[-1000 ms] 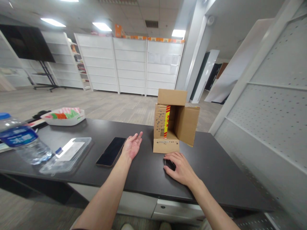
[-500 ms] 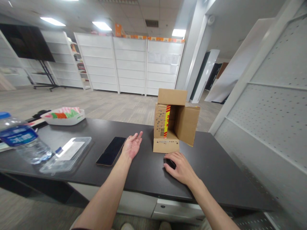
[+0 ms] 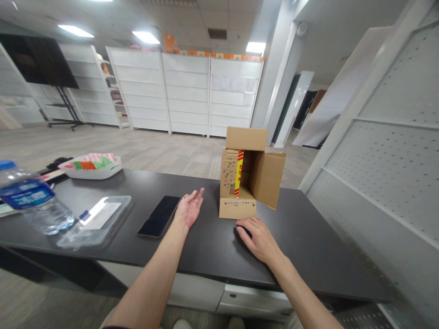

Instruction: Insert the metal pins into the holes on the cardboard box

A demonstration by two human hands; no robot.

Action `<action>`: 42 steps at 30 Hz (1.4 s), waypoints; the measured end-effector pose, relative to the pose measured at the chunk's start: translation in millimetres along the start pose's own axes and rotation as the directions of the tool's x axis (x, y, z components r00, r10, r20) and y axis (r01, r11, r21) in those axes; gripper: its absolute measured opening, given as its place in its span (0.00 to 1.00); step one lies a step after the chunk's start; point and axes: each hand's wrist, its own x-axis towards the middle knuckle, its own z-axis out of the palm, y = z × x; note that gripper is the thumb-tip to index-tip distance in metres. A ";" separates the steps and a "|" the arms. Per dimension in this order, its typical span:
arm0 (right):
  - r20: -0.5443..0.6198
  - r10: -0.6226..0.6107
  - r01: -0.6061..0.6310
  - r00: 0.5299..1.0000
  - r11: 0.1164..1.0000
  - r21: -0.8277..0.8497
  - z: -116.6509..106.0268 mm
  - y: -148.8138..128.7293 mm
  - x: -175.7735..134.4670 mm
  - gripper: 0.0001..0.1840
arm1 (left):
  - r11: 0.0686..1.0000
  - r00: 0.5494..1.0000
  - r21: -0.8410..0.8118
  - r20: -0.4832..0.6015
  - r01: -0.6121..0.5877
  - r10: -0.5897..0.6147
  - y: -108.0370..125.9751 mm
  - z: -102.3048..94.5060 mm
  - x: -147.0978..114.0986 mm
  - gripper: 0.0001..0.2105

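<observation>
Palm up, my left hand [image 3: 189, 211] rests on the dark desk with its fingers loosely apart and nothing in it. Close beside its wrist lies a smartphone [image 3: 159, 216], screen dark. My right hand [image 3: 258, 237] is curled palm down over a small black computer mouse [image 3: 249, 232], mostly hidden under the fingers. Just beyond this hand stands an open cardboard box [image 3: 228, 176] on its side, its opening towards me. Its flaps are spread, and yellow-and-red tape runs down one of them.
To the left stand a water bottle [image 3: 32, 198] and a clear plastic case [image 3: 98, 221]. A white basket [image 3: 106, 170] with colourful contents sits at the far left of the desk [image 3: 206, 249]. A perforated white panel [image 3: 394, 132] rises along the right side.
My right hand has shifted slightly to the right, and less of the mouse shows between its fingers. My left hand, the phone and the box have stayed put.
</observation>
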 end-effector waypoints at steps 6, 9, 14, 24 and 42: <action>-0.054 0.002 -0.003 0.999 1.000 -0.013 7.7 8.7 -1.5 0.16 | 1.000 1.000 0.002 -0.014 0.000 0.000 0.2 2.1 -1.0 0.13; -0.058 0.010 -0.011 0.998 1.000 -0.013 10.3 11.9 -2.2 0.15 | 1.000 1.000 0.008 -0.016 -0.002 0.002 0.4 2.2 -1.2 0.14; -0.072 -0.002 0.001 0.997 1.000 -0.014 11.6 13.9 -3.3 0.14 | 1.000 1.000 0.013 -0.009 -0.003 0.003 0.6 0.8 -0.4 0.14; -0.226 0.059 -0.050 0.972 0.998 0.045 16.2 20.3 -8.3 0.12 | 1.000 1.000 0.000 -0.015 -0.002 0.002 0.1 0.4 0.2 0.14; -0.314 0.140 -0.060 0.939 0.966 0.252 13.8 17.7 -5.9 0.16 | 1.000 1.000 0.004 -0.014 -0.004 0.004 0.3 1.9 -1.3 0.14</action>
